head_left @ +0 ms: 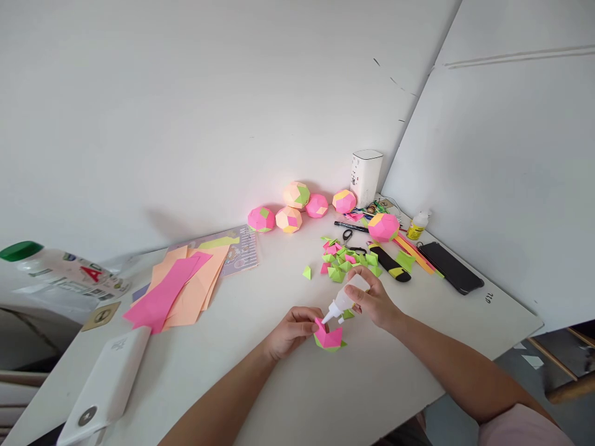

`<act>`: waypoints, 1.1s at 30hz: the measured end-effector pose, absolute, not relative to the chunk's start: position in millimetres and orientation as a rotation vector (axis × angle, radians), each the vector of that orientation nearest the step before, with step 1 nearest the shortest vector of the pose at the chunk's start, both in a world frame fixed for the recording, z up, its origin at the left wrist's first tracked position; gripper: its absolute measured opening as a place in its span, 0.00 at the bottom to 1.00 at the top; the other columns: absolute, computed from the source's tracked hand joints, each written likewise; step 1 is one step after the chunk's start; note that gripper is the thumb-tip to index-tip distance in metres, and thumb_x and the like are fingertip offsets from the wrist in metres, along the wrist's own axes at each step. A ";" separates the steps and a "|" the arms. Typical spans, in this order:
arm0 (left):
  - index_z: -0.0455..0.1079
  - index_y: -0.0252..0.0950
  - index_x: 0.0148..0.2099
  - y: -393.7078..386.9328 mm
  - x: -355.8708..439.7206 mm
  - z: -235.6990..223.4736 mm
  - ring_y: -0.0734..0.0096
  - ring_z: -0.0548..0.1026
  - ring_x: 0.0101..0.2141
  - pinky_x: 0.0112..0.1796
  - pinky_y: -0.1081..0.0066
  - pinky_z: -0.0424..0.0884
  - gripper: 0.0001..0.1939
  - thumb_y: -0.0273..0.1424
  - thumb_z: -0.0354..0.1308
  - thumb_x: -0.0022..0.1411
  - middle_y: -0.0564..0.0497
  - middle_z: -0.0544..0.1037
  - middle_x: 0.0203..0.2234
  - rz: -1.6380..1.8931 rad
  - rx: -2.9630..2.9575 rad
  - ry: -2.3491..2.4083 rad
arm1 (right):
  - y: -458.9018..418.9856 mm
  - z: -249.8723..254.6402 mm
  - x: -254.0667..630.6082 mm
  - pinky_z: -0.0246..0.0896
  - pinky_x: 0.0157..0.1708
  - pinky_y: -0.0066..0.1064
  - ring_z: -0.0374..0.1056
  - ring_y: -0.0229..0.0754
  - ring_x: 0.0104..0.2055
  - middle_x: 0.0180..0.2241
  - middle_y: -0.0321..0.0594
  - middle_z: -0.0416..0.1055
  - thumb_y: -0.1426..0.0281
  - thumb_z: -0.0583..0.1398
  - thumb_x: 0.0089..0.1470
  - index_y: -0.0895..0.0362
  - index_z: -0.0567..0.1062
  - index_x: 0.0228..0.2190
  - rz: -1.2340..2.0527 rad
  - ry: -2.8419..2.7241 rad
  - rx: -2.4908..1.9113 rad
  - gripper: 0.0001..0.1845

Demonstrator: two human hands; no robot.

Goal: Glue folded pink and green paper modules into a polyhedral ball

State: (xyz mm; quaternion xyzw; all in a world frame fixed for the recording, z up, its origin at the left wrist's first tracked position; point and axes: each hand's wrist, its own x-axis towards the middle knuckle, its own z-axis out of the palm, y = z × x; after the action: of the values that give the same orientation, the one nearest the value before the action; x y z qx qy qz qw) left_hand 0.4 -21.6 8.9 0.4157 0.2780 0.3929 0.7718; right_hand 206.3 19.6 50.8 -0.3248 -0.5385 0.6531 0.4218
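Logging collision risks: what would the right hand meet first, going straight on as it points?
The bottle in the right hand would likely meet the pink-and-green paper piece first, then the left hand; depth is unclear.

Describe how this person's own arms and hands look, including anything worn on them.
The left hand and right hand are bare, with no gloves, watch or bracelet showing. The left forearm is uncovered as far as the picture shows. The right forearm is bare too, with a pale pink sleeve further up, cut off by the bottom edge.
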 end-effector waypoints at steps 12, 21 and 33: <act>0.76 0.34 0.26 -22.5 -0.4 8.2 0.69 0.68 0.28 0.31 0.69 0.61 0.03 0.27 0.63 0.49 0.50 0.73 0.24 0.825 0.934 0.616 | 17.4 51.8 204.0 0.45 0.14 0.21 0.48 0.29 0.15 0.15 0.23 0.54 0.59 0.64 0.48 0.52 0.63 0.32 1.659 -1.319 -0.770 0.16; 0.76 0.33 0.26 -21.1 0.1 8.8 0.69 0.67 0.27 0.30 0.69 0.62 0.03 0.29 0.64 0.48 0.50 0.73 0.24 0.819 0.941 0.614 | 14.3 53.1 203.7 0.43 0.15 0.21 0.47 0.29 0.16 0.16 0.24 0.55 0.59 0.64 0.48 0.52 0.63 0.33 1.681 -1.302 -0.753 0.16; 0.76 0.33 0.25 -22.5 -0.2 10.6 0.67 0.69 0.29 0.32 0.67 0.63 0.03 0.28 0.63 0.48 0.49 0.74 0.25 0.807 0.968 0.643 | 13.3 53.8 204.0 0.44 0.15 0.22 0.47 0.29 0.16 0.16 0.24 0.55 0.59 0.64 0.47 0.52 0.63 0.33 1.675 -1.319 -0.753 0.17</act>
State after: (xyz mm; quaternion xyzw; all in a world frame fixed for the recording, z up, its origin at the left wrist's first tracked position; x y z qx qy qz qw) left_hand -0.2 -22.5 10.6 0.4444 0.2955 0.3709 0.7600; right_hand 204.0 13.3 53.8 -0.3014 -0.5277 0.6702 0.4260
